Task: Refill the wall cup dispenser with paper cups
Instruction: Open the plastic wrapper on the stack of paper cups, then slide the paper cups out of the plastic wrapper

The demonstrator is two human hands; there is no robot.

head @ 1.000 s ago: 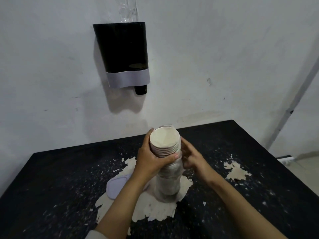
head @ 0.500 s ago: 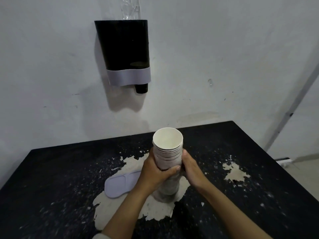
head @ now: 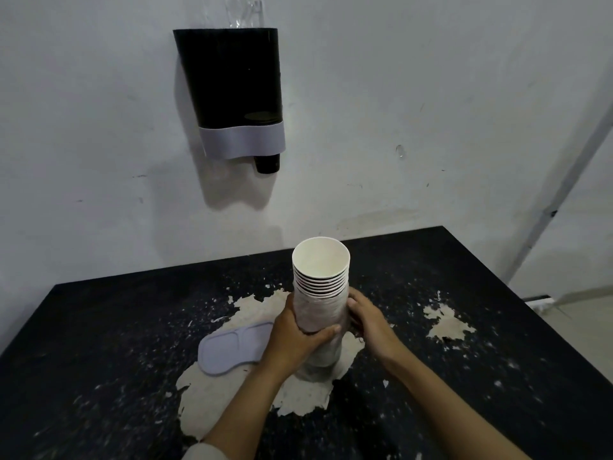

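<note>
A tall stack of white paper cups [head: 320, 293] stands upright on the table, mouths up, its lower part still in a clear plastic sleeve [head: 321, 360]. My left hand [head: 295, 336] wraps around the stack's left and front side. On the stack's right side my right hand [head: 366, 318] presses against it and the sleeve. The black wall cup dispenser [head: 232, 91] with a grey band hangs on the white wall above, with one dark cup bottom [head: 267, 163] poking out below. Clear plastic sticks out of the dispenser's top.
The black table [head: 464, 327] has worn patches where pale material shows. A flat grey lid [head: 232, 346] lies just left of my left hand. A grey conduit [head: 560, 194] runs down the wall at the right, past the table's right edge.
The top of the cup stack has risen out of the plastic sleeve. Both hands have slid lower along the stack, pushing the sleeve down.
</note>
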